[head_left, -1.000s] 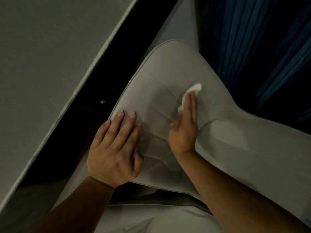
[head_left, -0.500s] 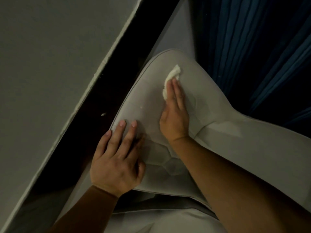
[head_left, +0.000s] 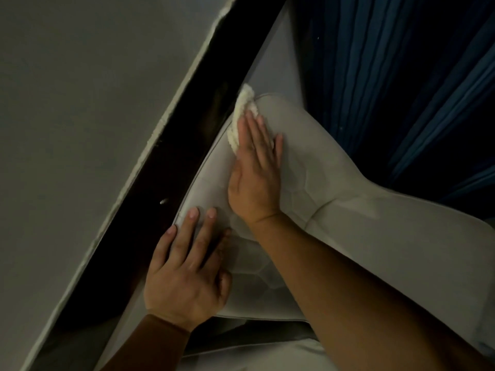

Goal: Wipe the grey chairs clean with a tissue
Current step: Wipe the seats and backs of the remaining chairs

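Note:
A grey padded chair (head_left: pixel 316 162) fills the middle of the head view, its seat stretching from upper centre to lower right. My right hand (head_left: pixel 254 170) lies flat on the far left part of the seat and presses a crumpled white tissue (head_left: pixel 241 113) against the chair's far edge; part of the tissue is hidden under the fingers. My left hand (head_left: pixel 187 271) rests flat on the near left edge of the seat, fingers spread, holding nothing.
A grey table top (head_left: pixel 80 116) with a dark side edge (head_left: pixel 187 162) runs diagonally close along the chair's left side. Dark blue curtains (head_left: pixel 401 76) hang at the upper right behind the chair. A second pale cushion (head_left: pixel 241 357) shows at the bottom.
My right hand has slid the tissue from the middle of the seat up and to the left, reaching the far edge by the table. My left hand has stayed put.

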Demonstrator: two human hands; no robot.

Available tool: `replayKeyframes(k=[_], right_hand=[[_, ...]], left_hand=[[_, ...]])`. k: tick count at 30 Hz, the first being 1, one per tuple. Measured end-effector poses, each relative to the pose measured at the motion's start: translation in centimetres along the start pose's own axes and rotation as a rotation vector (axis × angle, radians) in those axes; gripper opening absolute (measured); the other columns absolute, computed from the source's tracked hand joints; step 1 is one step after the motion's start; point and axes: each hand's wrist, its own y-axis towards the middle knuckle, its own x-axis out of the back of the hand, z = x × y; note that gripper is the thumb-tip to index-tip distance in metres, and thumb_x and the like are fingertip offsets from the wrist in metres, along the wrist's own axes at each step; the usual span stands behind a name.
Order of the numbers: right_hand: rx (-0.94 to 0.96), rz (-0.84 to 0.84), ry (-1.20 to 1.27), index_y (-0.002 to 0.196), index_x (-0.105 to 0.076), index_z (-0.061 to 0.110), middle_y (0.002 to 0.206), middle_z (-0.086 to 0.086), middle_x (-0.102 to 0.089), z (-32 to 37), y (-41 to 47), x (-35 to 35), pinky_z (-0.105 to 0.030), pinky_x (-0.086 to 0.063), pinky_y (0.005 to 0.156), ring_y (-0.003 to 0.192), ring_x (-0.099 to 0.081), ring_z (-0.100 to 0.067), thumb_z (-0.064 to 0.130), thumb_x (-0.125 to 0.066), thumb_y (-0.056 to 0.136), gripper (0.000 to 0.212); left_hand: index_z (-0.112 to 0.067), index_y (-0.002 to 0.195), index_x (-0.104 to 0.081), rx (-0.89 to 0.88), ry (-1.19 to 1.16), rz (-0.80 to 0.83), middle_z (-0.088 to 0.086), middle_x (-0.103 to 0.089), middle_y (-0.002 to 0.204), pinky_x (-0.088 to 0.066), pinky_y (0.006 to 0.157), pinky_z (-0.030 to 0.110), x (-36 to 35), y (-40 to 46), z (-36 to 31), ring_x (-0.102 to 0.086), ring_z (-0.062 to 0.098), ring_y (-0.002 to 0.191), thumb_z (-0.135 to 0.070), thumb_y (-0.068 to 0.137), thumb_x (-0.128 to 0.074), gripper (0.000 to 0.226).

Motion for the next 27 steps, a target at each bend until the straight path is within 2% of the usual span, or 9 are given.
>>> replayKeyframes(k=[4,9,11,13,16,19,21,24,27], right_hand=[[-0.204,-0.043,0.021,0.152,-0.025,0.009,0.159,-0.006,-0.022,-3.6,-1.1,0.1,-0.045,-0.025,0.119,0.149,-0.017,-0.026,-0.003,-0.041,0.086,0.069],[-0.800,-0.042,0.133,0.152,-0.025,0.010,0.157,-0.012,-0.028,-9.2,-2.8,3.1,-0.026,-0.027,0.116,0.142,-0.033,-0.026,-0.005,-0.045,0.094,0.063],[-0.698,-0.128,0.281,0.151,-0.027,0.010,0.158,-0.010,-0.028,-8.5,-2.9,3.9,-0.009,-0.020,0.112,0.143,-0.030,-0.016,-0.002,-0.041,0.098,0.056],[-0.539,-0.176,0.353,0.152,-0.027,0.014,0.158,-0.007,-0.029,-6.2,-2.6,3.9,-0.006,-0.023,0.109,0.142,-0.030,-0.011,0.006,-0.037,0.098,0.056],[-0.306,-0.056,0.305,0.154,-0.021,0.022,0.160,-0.005,-0.023,-2.3,-2.3,2.7,-0.025,-0.032,0.115,0.146,-0.026,-0.020,0.011,-0.036,0.093,0.063],[-0.181,0.073,0.038,0.154,-0.023,0.016,0.161,-0.014,-0.014,-1.5,-2.9,1.1,-0.050,-0.028,0.116,0.150,-0.010,-0.034,0.006,-0.030,0.088,0.067],[-0.221,0.117,-0.041,0.154,-0.021,0.013,0.161,-0.018,-0.012,-2.4,-3.5,0.5,-0.049,-0.031,0.115,0.149,-0.010,-0.036,0.008,-0.025,0.087,0.067],[-0.350,0.211,-0.148,0.155,-0.011,0.012,0.162,-0.016,-0.007,-5.7,-5.3,0.2,-0.045,-0.032,0.116,0.148,-0.015,-0.036,0.012,-0.038,0.090,0.071],[-0.780,0.179,0.108,0.154,-0.016,0.012,0.159,-0.016,-0.021,-9.5,-7.1,1.4,-0.029,-0.033,0.113,0.143,-0.030,-0.035,0.009,-0.045,0.098,0.064]], left_hand=[[-0.025,0.131,-0.069,0.001,-0.001,-0.014,0.007,-0.043,0.158,-0.024,0.119,0.043,-0.1,0.0,0.0,-0.033,0.030,0.150,-0.042,0.086,-0.051,0.052],[-0.025,0.131,-0.069,-0.002,-0.015,-0.036,0.007,-0.042,0.158,-0.023,0.119,0.042,-0.2,0.0,0.1,-0.034,0.030,0.149,-0.042,0.086,-0.050,0.052],[-0.025,0.129,-0.070,-0.004,-0.016,-0.037,0.007,-0.043,0.158,-0.024,0.118,0.043,-0.3,0.0,0.1,-0.033,0.030,0.149,-0.042,0.086,-0.048,0.051],[-0.026,0.127,-0.071,0.001,-0.013,-0.024,0.006,-0.043,0.158,-0.025,0.118,0.043,-0.3,0.1,0.1,-0.034,0.029,0.149,-0.041,0.087,-0.046,0.050],[-0.026,0.126,-0.072,-0.001,-0.011,-0.021,0.006,-0.044,0.157,-0.026,0.117,0.044,-0.2,0.1,-0.1,-0.034,0.030,0.149,-0.039,0.088,-0.044,0.049],[-0.026,0.128,-0.071,-0.011,0.010,-0.031,0.006,-0.046,0.156,-0.027,0.116,0.045,-0.3,0.1,0.0,-0.035,0.030,0.149,-0.039,0.088,-0.044,0.050],[-0.026,0.128,-0.071,-0.020,0.018,-0.034,0.006,-0.046,0.156,-0.027,0.116,0.045,-0.3,0.1,0.1,-0.035,0.030,0.148,-0.039,0.088,-0.045,0.050],[-0.024,0.125,-0.073,-0.021,0.015,-0.026,0.007,-0.044,0.157,-0.024,0.118,0.044,-0.2,0.1,0.1,-0.033,0.030,0.149,-0.041,0.088,-0.044,0.049],[-0.023,0.125,-0.072,-0.013,0.017,-0.026,0.007,-0.043,0.157,-0.023,0.118,0.043,-0.2,0.0,0.0,-0.033,0.030,0.150,-0.042,0.089,-0.043,0.051]])
